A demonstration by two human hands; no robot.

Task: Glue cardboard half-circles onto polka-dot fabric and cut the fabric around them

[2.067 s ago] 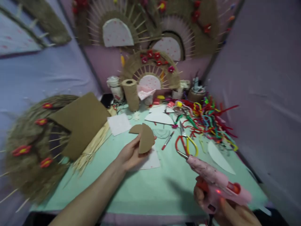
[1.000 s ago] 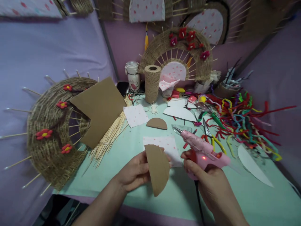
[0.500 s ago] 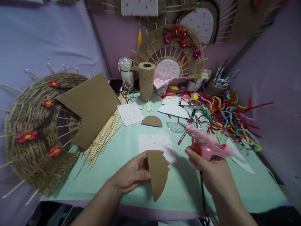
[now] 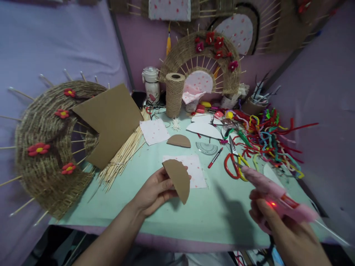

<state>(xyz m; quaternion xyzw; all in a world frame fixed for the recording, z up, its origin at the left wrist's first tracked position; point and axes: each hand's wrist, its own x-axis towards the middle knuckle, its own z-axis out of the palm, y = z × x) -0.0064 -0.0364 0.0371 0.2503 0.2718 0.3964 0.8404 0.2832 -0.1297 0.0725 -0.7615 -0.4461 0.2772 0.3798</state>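
A person's left hand (image 4: 154, 192) is partly hidden behind a cardboard half-disc (image 4: 179, 177), which also covers part of the dotted cloth (image 4: 198, 171) beyond the hand. Blur softens the pink glue gun (image 4: 277, 194) in the right hand (image 4: 280, 223), whose forearm (image 4: 313, 251) the bottom edge crops. Left of the left hand, a cardboard sheet (image 4: 113, 125) masks part of a flowered twine fan (image 4: 41, 129); ahead, markings on a protractor (image 4: 207, 148) are too small to read.

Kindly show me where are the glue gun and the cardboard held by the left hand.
Glue gun (image 4: 273, 190), head view: its pink body.
Held cardboard (image 4: 178, 178), head view: its flat face.
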